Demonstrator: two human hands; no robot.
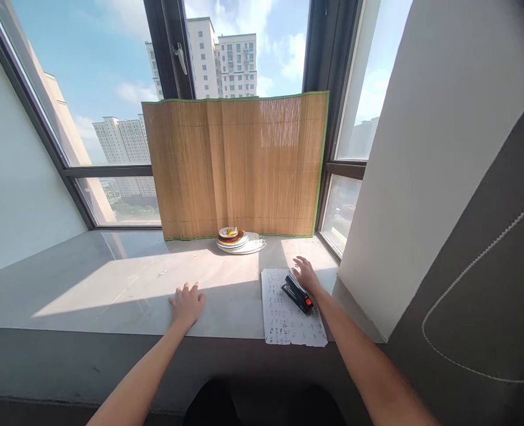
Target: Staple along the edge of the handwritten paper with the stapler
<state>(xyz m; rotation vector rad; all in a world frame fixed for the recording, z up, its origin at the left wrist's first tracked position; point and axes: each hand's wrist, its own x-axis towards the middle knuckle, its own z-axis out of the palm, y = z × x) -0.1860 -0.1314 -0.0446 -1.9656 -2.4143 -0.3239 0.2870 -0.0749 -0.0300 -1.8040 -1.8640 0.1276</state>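
My left hand (187, 305) rests on the pale sill with its fingers spread and nothing in it. Over the upper right corner of a white sheet with handwriting (283, 329) is my right hand (305, 274), fingers apart and holding nothing. A black stapler (296, 294) with an orange-red patch lies slanted on the sheet, just beside my right hand and wrist. Farther back, a stack of white and brown plates (231, 239) sits at the foot of a bamboo mat, with a small yellow item on top.
The bamboo mat (239, 171) with green edging stands upright against the window. The sill (124, 296) runs left to a pale wall. A slanted white wall (404, 148) bounds the right side, with a beaded cord (461, 276) hanging beyond it.
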